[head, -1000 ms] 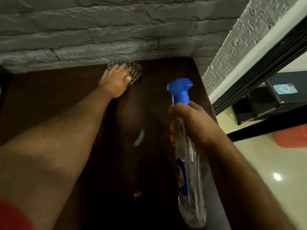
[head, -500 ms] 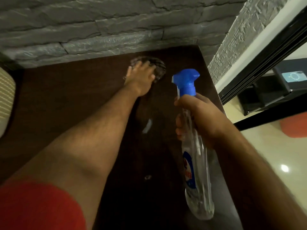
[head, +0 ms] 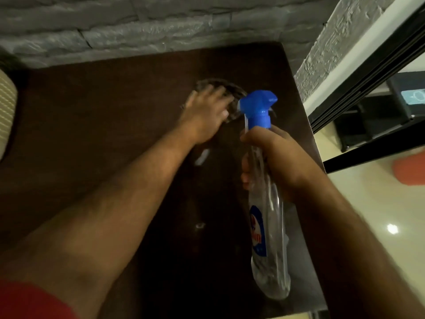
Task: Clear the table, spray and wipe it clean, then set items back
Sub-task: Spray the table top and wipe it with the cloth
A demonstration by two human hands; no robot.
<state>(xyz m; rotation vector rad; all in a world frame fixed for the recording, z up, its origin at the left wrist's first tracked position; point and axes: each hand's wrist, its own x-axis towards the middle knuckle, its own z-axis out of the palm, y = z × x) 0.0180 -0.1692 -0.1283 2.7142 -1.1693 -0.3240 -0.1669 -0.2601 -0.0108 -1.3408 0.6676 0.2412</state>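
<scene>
My left hand (head: 204,113) lies flat, fingers spread, pressing a dark checked cloth (head: 232,93) onto the dark brown table (head: 103,125) near its far right part; the cloth is blurred and mostly under the hand. My right hand (head: 276,157) grips the neck of a clear spray bottle (head: 269,238) with a blue trigger head (head: 258,107), held upright above the table's right side, just right of the left hand. Light glints on wet streaks (head: 202,157) on the tabletop.
A grey stone-textured wall (head: 138,26) runs along the table's far edge and right corner. A cream cushioned seat (head: 7,111) sits at the far left. To the right are a black frame (head: 368,61), pale floor (head: 368,226) and an orange object (head: 409,169).
My left hand has slid the cloth rightward and nearer along the tabletop, away from the wall. The right hand keeps the spray bottle in the same hold; the view has shifted slightly.
</scene>
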